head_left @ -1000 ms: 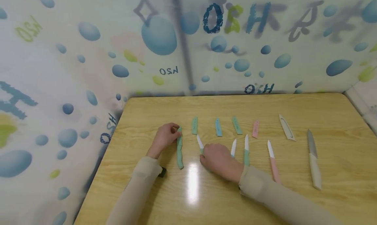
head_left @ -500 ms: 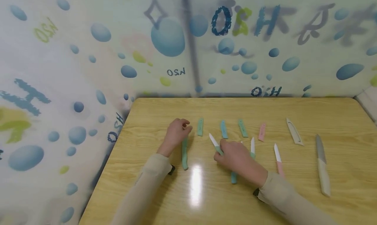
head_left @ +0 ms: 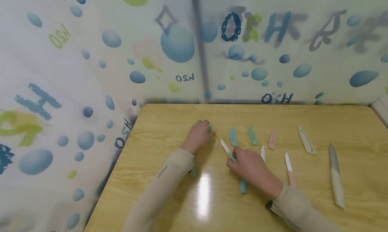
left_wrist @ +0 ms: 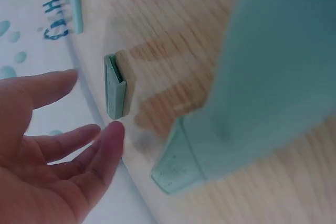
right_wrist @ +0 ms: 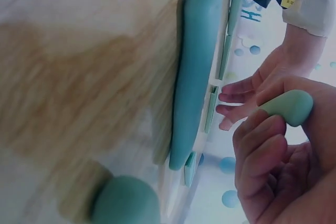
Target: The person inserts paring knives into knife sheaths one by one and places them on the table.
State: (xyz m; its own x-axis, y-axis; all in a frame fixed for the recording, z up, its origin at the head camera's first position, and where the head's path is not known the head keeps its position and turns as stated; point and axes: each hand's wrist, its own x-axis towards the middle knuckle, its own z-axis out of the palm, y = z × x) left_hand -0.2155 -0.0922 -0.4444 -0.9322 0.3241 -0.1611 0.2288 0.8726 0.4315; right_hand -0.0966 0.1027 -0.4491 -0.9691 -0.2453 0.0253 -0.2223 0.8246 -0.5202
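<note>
In the head view my right hand [head_left: 254, 169] grips a small green-handled knife [head_left: 226, 147], its white blade pointing up and left. The knife's green handle end [right_wrist: 294, 106] pokes out of the curled fingers in the right wrist view. My left hand [head_left: 198, 136] reaches over a green blade sheath [head_left: 210, 134], partly hidden by the fingers. In the left wrist view, thumb and fingers are spread, with that sheath [left_wrist: 114, 88] just beyond the fingertips. A sheathed green knife [head_left: 193, 170] lies under the left forearm, mostly covered by the sleeve.
A blue-handled knife [head_left: 243, 185] lies partly under the right hand. Blue [head_left: 233, 136], green [head_left: 253, 135], pink [head_left: 272, 140] and white [head_left: 306, 140] sheaths form a row. A pink-handled knife [head_left: 289, 169] and a larger white-handled knife [head_left: 335, 176] lie at right on the wooden table [head_left: 136, 191].
My left hand has left the sheathed green knife and moved right to the green sheath. My right hand has drawn the green-handled knife rightward from its place. The head view has shifted slightly.
</note>
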